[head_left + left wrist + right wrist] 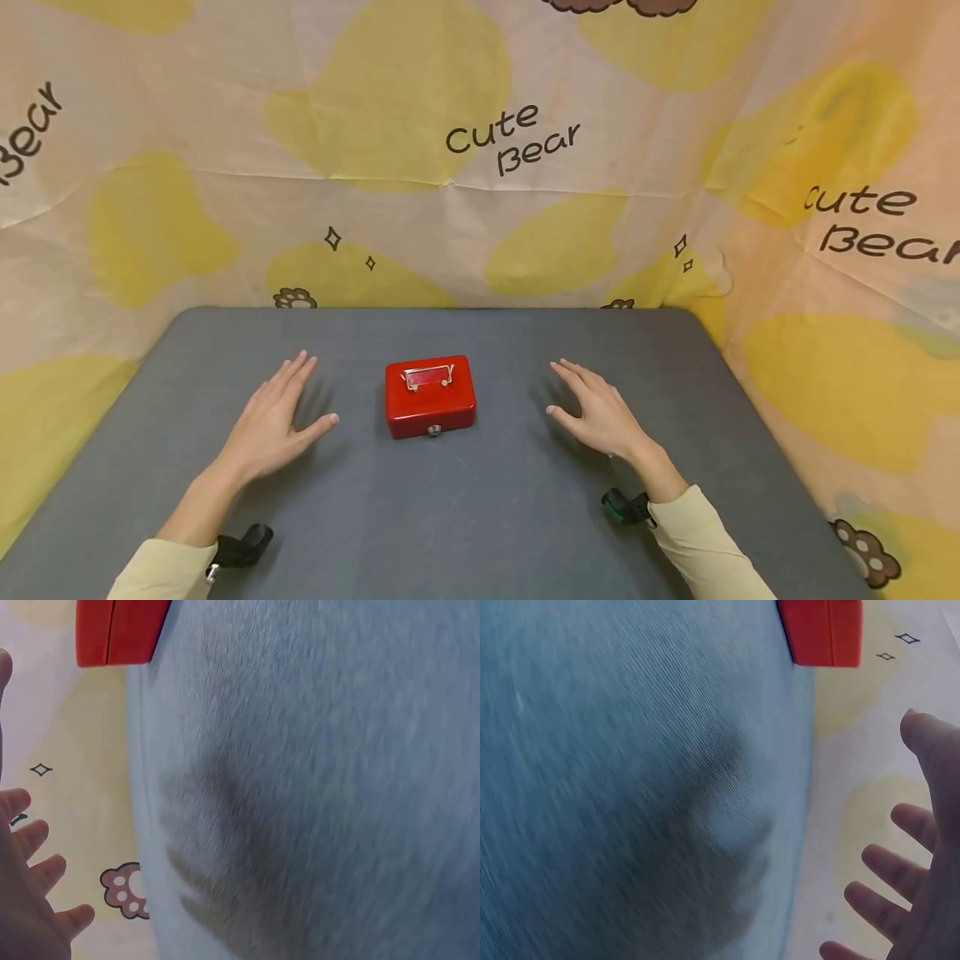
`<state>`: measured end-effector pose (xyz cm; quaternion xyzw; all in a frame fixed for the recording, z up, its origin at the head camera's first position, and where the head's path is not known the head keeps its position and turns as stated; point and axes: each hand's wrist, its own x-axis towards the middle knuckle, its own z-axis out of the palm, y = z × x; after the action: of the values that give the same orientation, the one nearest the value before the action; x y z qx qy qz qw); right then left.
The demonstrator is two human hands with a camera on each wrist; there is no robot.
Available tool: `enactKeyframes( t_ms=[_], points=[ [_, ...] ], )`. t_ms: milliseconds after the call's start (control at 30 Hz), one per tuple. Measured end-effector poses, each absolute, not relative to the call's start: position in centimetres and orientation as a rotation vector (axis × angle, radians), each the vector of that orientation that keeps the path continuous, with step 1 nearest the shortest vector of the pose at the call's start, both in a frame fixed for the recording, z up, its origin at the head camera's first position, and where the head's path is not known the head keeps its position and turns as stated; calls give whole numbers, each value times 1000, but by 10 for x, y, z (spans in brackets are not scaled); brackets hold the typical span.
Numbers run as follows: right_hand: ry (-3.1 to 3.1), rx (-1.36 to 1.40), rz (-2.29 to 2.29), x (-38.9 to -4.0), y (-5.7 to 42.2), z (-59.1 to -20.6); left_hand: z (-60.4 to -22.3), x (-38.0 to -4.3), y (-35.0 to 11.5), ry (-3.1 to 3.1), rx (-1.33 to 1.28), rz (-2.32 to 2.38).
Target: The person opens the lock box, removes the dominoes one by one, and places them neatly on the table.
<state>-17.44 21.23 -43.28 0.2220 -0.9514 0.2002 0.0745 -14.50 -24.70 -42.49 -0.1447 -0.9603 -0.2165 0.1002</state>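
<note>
A red box [431,407] sits flat on the gray table [420,517], presumably steady that way, its lock [434,431] on the near side. The left hand [266,429] and right hand [606,419] flank it, apart from it, fingers extended, gripping nothing.

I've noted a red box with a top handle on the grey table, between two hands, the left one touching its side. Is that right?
Not quite: the left hand is not touching the red box; the head view shows a gap of grey table between them. The rest stands.
</note>
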Motion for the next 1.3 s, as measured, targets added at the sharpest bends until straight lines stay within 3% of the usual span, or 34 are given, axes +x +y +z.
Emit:
enactKeyframes(
  t_ms=[533, 1300],
  points=[
    [-2845, 753, 852, -175, 166, -452, -441, -144, -225, -2839, -348, -1036],
    [-2886, 819, 1050, -187, 122, -455, -453, -156, -197, -2885, -317, -1233]
  ],
)
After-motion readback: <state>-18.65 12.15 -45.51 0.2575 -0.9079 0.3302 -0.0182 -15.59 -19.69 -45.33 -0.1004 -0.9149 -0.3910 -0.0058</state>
